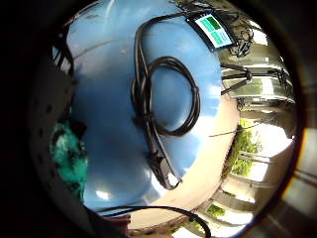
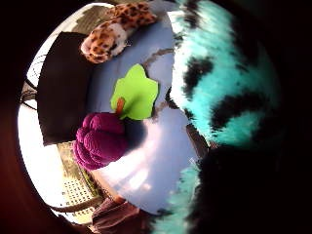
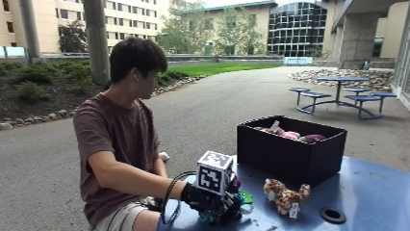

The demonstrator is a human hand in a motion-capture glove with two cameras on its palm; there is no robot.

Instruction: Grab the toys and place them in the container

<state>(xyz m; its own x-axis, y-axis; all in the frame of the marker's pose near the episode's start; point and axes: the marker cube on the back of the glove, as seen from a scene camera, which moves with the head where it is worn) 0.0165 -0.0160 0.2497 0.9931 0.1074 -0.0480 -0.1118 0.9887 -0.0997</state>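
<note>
Sitting at the left, on the near side of the blue table, with the gloved right hand lowered to the table's near left edge. Found there with fingers curled down over a teal plush toy with black markings. Judged a grasp being taken, not yet a lift, as the toy appears to rest on the tabletop. Fills much of the thumb-side palm view, so lies close against the palm. Whether the thumb closes beneath the fur cannot be told.

Just right of the hand: a purple knitted grape toy with a green felt leaf, lying flat on the table, apart from the teal fur but near it. Likely next in line, being within easy reach.

Further right: a leopard plush, lying near the front wall of the black container. Not touched by either hand.

Far right: container standing open-topped on the table, well apart from the hand. Already holds several toys, pink and purple, showing above the rim. Task therefore judged part done, with three toys left on the table.

Risk noted: a carry from the near left edge, up and over the container's front wall, past the grape toy and leopard. Long fur may slip within the fingers.
</note>
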